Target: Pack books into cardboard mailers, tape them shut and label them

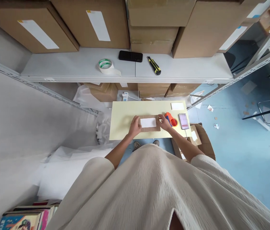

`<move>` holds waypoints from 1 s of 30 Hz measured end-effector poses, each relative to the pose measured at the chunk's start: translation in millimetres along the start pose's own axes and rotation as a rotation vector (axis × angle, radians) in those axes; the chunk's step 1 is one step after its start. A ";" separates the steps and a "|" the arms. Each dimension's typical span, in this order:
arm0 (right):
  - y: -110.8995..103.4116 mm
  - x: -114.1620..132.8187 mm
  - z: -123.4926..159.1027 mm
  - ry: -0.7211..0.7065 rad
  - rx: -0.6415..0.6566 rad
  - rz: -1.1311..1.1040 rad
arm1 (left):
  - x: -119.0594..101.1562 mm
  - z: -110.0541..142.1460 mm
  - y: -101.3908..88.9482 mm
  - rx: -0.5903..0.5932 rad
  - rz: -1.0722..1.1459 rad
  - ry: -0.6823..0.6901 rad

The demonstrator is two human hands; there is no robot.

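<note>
A flat cardboard package [150, 129] lies on the pale yellow table [123, 111], with a white label [148, 122] on its upper face. At its left edge, the fingers of my left hand [135, 126] are closed on the cardboard. My right hand [164, 122] pinches the package near its upper right corner. Just beyond that hand sits an orange and blue tape dispenser [171, 119]. To the right of the dispenser is a phone [183, 121] with a lit, blurred screen. A small white stack of paper or labels [177, 106] lies at the table's far right corner.
Across the table stands a shelf [77, 68] with a tape roll [105, 65], a black phone [130, 56], a yellow utility knife [154, 65] and large cardboard boxes [106, 28]. An open carton [204, 140] is on the floor at right. White wrapping sheets [60, 172] and books [25, 217] lie left.
</note>
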State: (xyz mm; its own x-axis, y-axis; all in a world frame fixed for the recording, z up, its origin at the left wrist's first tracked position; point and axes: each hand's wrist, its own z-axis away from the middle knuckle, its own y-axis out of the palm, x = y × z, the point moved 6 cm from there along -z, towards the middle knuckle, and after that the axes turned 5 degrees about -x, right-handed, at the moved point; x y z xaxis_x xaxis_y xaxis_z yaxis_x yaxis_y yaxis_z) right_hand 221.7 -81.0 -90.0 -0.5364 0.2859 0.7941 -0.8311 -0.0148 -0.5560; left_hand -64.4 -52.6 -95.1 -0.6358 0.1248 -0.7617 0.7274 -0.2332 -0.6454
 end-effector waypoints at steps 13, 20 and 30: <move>-63.8 -78.9 7.6 0.159 -0.218 0.338 | -21.6 -16.6 44.7 0.301 -0.366 0.252; -60.3 -95.5 9.1 0.313 -0.078 0.445 | -26.5 -69.9 41.7 0.262 -0.152 0.156; -66.9 -86.8 1.3 0.301 -0.096 0.425 | -33.0 -75.7 39.1 0.256 -0.181 0.114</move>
State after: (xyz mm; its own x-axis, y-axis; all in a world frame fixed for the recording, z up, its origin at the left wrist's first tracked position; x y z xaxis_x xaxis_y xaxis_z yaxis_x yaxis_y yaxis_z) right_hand 323.6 -106.1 -121.4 -0.7452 0.5362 0.3965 -0.5250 -0.1051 -0.8446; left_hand 4.7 7.1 -99.6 -0.7055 0.2896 -0.6468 0.5078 -0.4301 -0.7464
